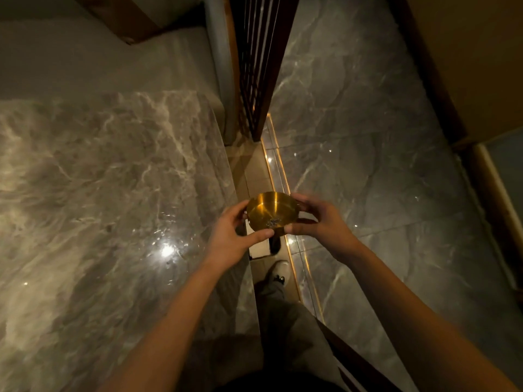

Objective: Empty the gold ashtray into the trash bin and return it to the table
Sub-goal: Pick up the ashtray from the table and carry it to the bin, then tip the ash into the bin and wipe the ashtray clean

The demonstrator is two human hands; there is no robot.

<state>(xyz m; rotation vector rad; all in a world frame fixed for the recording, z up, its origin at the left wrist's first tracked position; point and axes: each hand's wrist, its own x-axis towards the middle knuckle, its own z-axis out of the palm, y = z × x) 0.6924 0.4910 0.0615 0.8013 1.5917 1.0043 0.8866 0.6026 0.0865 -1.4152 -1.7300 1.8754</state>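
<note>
The gold ashtray (270, 209) is a round brass bowl with notches in its rim and a little grey ash at its bottom. It hangs upright in the air just past the right edge of the marble table (99, 193). My left hand (230, 236) grips its left side, thumb under the near rim. My right hand (319, 222) grips its right side, fingers on the far rim. No trash bin is in view.
The glossy marble table fills the left half. A dark slatted wooden screen (260, 58) stands beyond the ashtray. Grey polished floor tiles (368, 137) with a lit gold strip run to the right. My leg and a shoe (280, 271) are below the ashtray.
</note>
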